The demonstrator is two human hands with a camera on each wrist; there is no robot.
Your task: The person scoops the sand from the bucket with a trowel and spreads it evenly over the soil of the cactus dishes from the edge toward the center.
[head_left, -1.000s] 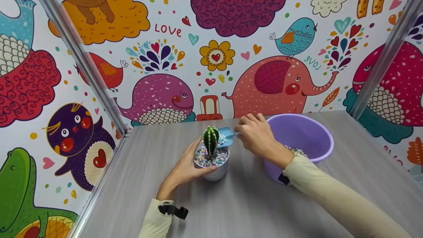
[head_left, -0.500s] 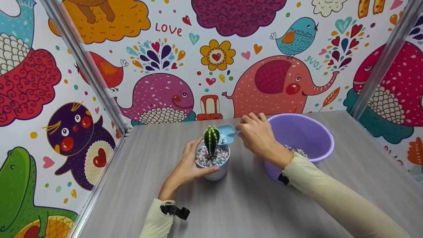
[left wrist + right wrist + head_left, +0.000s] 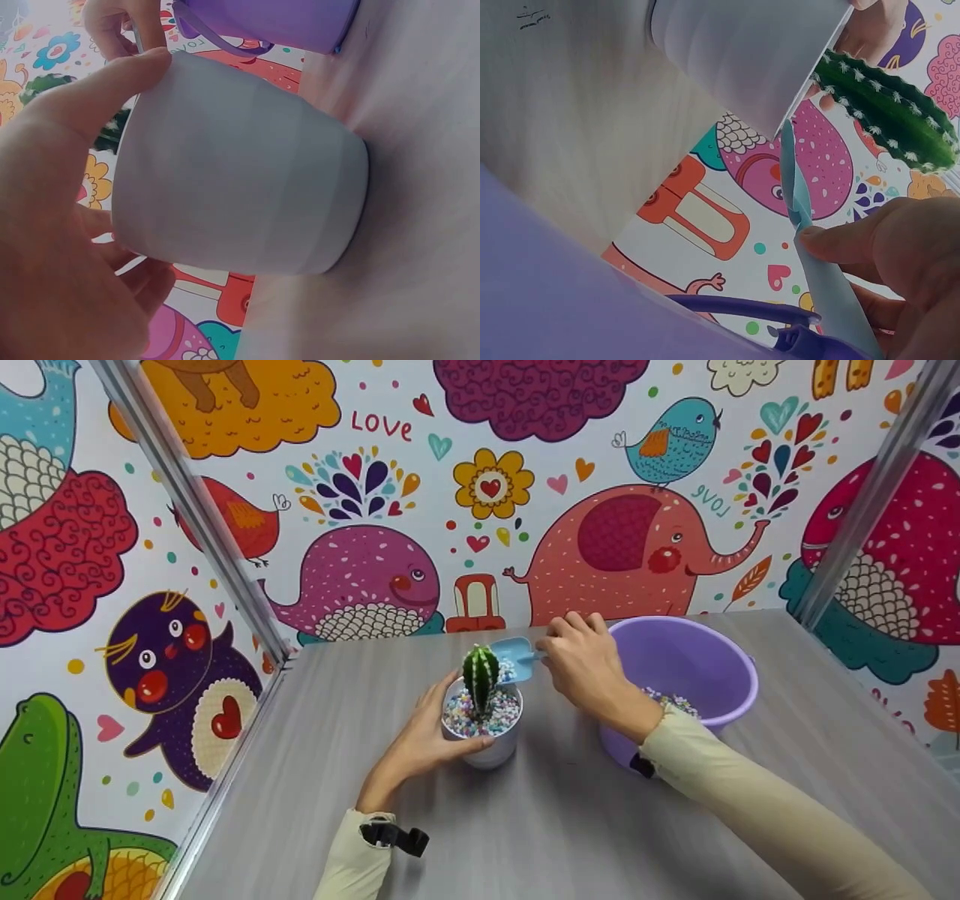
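Note:
A white pot (image 3: 491, 755) with a ribbed side stands on the table, filled with multicoloured pebbles (image 3: 491, 723) around an upright green cactus (image 3: 480, 679). My left hand (image 3: 421, 741) grips the pot from the left, thumb across the front near the rim and fingers round the far side. In my right hand (image 3: 583, 666), thumb and fingers pinch the handle of a small light-blue scoop (image 3: 520, 652). The scoop tilts over the pot's back right rim, with some pale pebbles at its lower edge. In the right wrist view, the scoop's tip (image 3: 787, 139) is right at the rim.
A purple bucket (image 3: 697, 660) with pebbles (image 3: 675, 703) inside stands right of the pot, partly behind my right forearm. Its purple handle (image 3: 742, 306) shows in the right wrist view. Printed cartoon walls (image 3: 360, 577) close off the grey table (image 3: 322, 712) at the back and sides.
The scoop has shifted slightly back, away from the pot's front, and fewer pebbles show in it. The left hand keeps holding the pot, almost unmoved.

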